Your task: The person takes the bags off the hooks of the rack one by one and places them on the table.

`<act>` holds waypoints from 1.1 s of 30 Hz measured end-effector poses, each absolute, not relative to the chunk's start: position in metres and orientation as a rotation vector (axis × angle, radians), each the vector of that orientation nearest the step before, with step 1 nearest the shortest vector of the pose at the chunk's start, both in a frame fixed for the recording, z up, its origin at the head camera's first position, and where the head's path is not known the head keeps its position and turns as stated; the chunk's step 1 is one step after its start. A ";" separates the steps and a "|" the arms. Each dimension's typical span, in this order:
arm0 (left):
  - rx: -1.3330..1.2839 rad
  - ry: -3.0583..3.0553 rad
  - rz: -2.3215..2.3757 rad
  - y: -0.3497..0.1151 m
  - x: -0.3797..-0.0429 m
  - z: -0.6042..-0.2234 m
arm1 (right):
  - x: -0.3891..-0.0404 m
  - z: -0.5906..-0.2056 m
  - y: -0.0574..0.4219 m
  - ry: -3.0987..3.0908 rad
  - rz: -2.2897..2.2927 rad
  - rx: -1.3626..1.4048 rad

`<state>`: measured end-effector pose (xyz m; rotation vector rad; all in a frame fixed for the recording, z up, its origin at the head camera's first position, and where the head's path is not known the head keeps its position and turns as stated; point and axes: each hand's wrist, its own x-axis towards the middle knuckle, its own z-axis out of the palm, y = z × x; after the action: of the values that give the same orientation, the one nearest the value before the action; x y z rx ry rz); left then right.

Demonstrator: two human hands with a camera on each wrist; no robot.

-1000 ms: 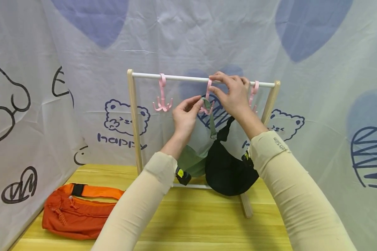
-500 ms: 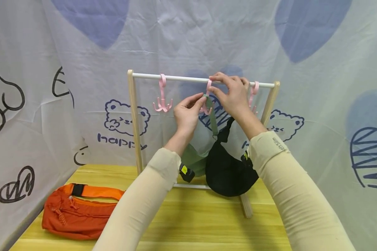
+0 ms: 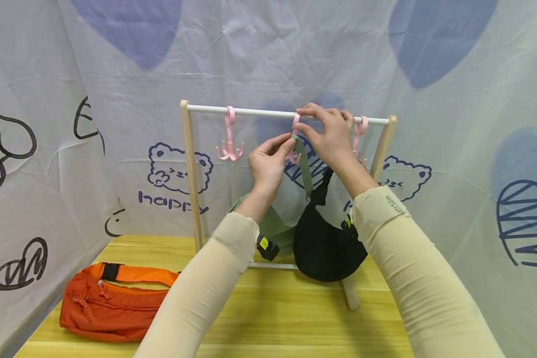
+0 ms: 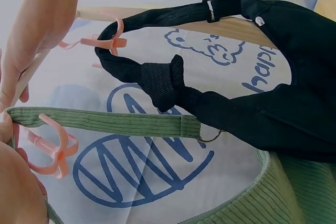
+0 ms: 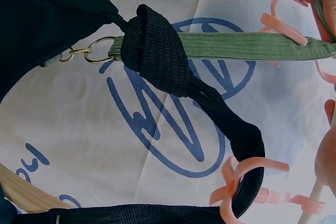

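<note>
My left hand [image 3: 267, 166] pinches the green ribbed strap [image 4: 115, 121] of a green bag [image 3: 277, 233]. The strap is held up beside the prongs of the middle pink hook [image 3: 293, 158]; I cannot tell whether it sits on a prong. At the rail, my right hand [image 3: 333, 135] holds the top of this hook between thumb and fingers. A metal ring [image 5: 100, 49] joins the strap to its bag. The black bag [image 3: 326, 246] hangs in front of the green one, its knotted strap [image 5: 157, 51] looped over the right pink hook [image 5: 231, 184].
A white rail [image 3: 259, 112] on a wooden frame [image 3: 190, 174] carries the hooks, including a left pink hook [image 3: 229, 144] with nothing hung on it. An orange waist bag [image 3: 112, 303] lies at the left of the yellow wood-grain table [image 3: 295, 318]. A printed cloth hangs behind.
My left hand has risen slightly and moved right, drawing the green strap higher along the middle hook. The strap is straighter now. My right hand stays at the hook's top.
</note>
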<state>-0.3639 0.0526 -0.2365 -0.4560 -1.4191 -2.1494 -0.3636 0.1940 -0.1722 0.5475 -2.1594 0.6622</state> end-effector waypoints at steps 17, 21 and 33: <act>-0.513 -1.384 -2.135 0.054 -0.359 -0.236 | -0.364 -0.172 0.192 -2.156 0.650 0.516; -0.534 -1.371 -2.145 0.055 -0.357 -0.235 | -0.362 -0.171 0.192 -2.161 0.657 0.502; -0.535 -1.364 -2.167 0.052 -0.355 -0.239 | -0.362 -0.171 0.190 -2.160 0.664 0.495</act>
<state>-0.3547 0.0517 -0.2395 -0.5354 -1.3642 -2.1665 -0.3620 0.1898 -0.1707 0.4949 -2.1602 0.6639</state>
